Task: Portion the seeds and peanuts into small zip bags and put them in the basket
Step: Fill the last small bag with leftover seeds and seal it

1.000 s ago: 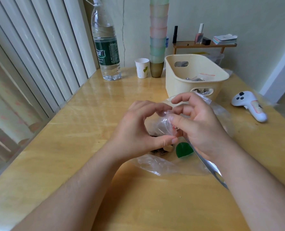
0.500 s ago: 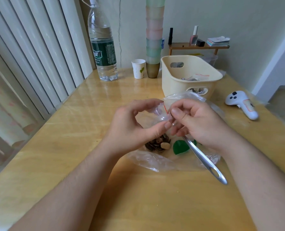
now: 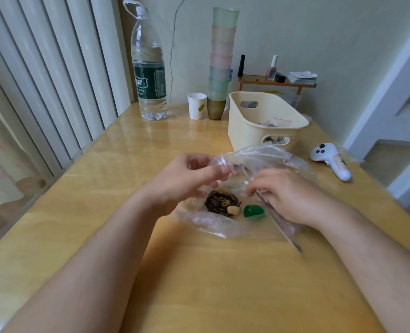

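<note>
Far left on the bench [image 3: 98,212] stands a water bottle [image 3: 150,75], then a paper cup [image 3: 196,105] and a tall stack of cups [image 3: 220,61]; none of them matter to this step.

My left hand [image 3: 182,181] sits above the big loose bag [image 3: 259,186], its thumb and forefinger pinching the red-striped mouth of a small zip bag [image 3: 225,168]. That grip is clenched on the bag's lip, wrist raised and the knuckles turned up, forearm running in from the lower left. Below it, inside the big bag, lies the pile of seeds [image 3: 220,204] with a pale peanut [image 3: 232,209] on top and a green scoop [image 3: 253,211] just beside them.

To do this well, I judge the left pinch should hold one lip firmly while the other lip is peeled away, so the mouth gapes wide and stays over the pile; spills then fall back into the big bag.

My right hand [image 3: 288,195] is lower, palm down, fingers curled round a long metal spoon handle [image 3: 278,217] that trails toward me. Its grip grasps the spoon, fingertips near the zip bag's free edge.

Beyond, to the right, the cream basket [image 3: 252,131] already holds some filled bags, well apart from my hands. A white controller [image 3: 331,161] lies farthest right.
</note>
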{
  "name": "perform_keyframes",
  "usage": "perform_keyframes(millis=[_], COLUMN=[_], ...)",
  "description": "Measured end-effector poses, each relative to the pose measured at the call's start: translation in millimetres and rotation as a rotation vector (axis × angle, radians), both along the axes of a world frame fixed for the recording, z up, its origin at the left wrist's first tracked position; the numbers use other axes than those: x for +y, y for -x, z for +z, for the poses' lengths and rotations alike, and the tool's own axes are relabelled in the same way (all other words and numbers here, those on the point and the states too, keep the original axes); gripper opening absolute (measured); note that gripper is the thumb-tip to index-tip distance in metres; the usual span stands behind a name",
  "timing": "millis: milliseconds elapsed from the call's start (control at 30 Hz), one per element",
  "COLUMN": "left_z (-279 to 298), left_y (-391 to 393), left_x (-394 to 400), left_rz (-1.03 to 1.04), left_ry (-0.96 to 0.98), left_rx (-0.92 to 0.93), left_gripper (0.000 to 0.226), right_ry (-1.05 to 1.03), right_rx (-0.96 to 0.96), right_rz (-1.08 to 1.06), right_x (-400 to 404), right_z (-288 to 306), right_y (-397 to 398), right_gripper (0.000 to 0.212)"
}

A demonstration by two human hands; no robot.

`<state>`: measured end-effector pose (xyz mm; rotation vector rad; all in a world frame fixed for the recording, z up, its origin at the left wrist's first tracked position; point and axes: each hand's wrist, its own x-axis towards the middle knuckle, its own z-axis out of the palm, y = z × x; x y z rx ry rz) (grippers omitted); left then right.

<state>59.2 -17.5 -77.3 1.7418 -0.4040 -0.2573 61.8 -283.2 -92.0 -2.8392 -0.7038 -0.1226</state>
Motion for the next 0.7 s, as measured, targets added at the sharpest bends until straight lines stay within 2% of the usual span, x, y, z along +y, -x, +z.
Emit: perform_keyframes(millis=[100,200,333,433,500,567,633,700], left_z=[0,1,-2,-9,-11,-13,-12,-10], left_y=[-2,-3,-5,-10,-11,-12,-11,-9], left_x=[2,2,-1,-3,-6,-8,-10,-12], left_rz=[0.057,0.111,0.208,0.264,0.288,0.300,0.299,0.314], left_ry=[0.024,0.067,0.090,0.096,0.104,0.100,0.108,0.121], left_rx=[0.042,0.048,0.004,-0.049,-0.084,-0.095,-0.078,-0.037], left_gripper=[0.039,0.048,0.045,0.033,0.039,0.044,0.027,0.024], right_ry=[-0.254,-0.491,-0.599,-0.584,-0.556,-0.492,-0.417,-0.367], right_rx=[-0.244,-0.421,-0.488,-0.514,-0.484,-0.459,-0.442,-0.437], right_rz=[0.025,0.001,0.106,0.194,0.239,0.269,0.283,0.287], right_x=[-2,6,20,29,34,35,34,35], right_z=[4,9,2,-3,-2,-4,-6,-8], right_y=[1,11,23,26,26,23,20,19], right_gripper=[0.024,0.019,0.026,0.036,0.037,0.025,0.013,0.014])
